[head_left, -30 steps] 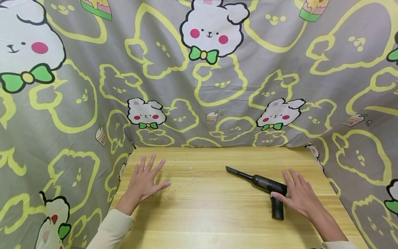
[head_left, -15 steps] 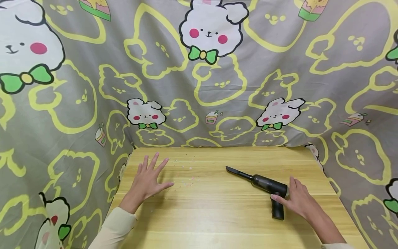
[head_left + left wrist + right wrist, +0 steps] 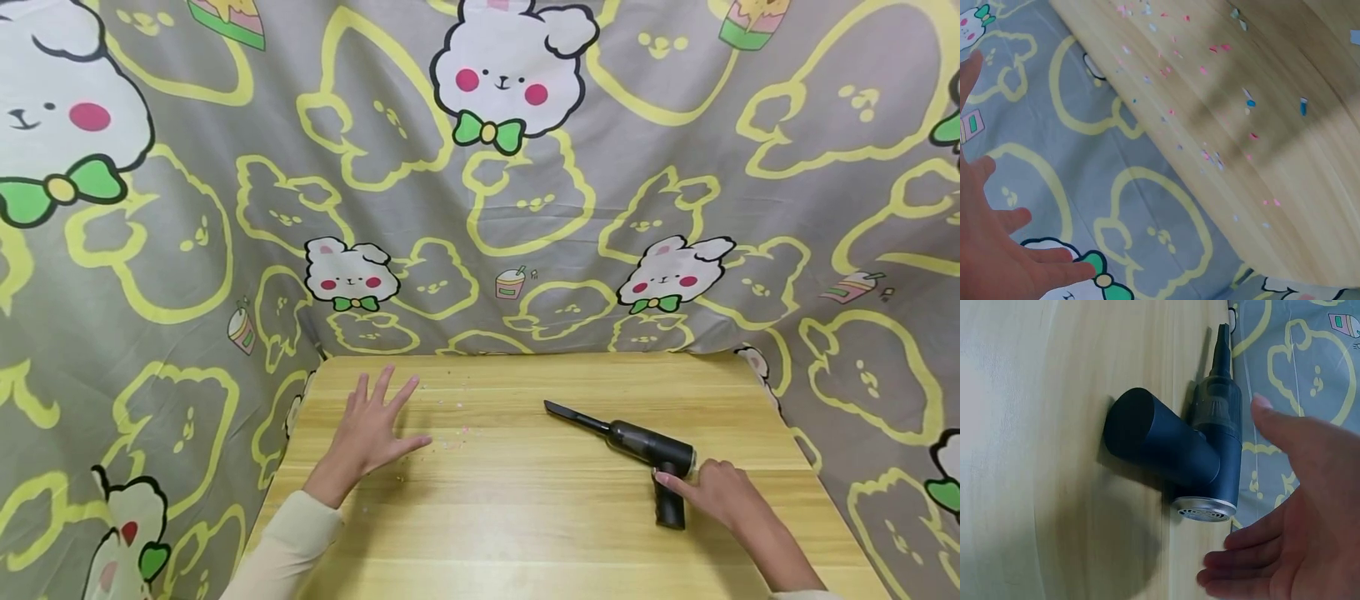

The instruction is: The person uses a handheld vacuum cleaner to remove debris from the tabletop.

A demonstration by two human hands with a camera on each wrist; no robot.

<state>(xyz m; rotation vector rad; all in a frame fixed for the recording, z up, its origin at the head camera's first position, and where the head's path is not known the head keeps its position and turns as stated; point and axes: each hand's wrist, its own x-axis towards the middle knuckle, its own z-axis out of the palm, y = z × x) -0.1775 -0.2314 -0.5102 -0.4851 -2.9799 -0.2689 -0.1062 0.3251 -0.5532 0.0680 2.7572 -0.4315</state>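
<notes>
A black plastic, pistol-shaped handheld vacuum (image 3: pixel 651 446) lies right of centre on a pale yellow wood-grain table (image 3: pixel 510 517), its slim nozzle (image 3: pixel 576 416) pointing far left. The person's right hand (image 3: pixel 722 492) is just beside its silver-rimmed rear end (image 3: pixel 1205 511), thumb and fingers parted: a wide grip, holding nothing. The left hand (image 3: pixel 367 433), fingers spread, also holds nothing, near tiny pink, white and blue flecks (image 3: pixel 1304 107). For a secure pickup, the right palm would best come behind the handle (image 3: pixel 669 504), 4 fingers wrapped round before lifting; the left is best kept off the flecks, lest they scatter
</notes>
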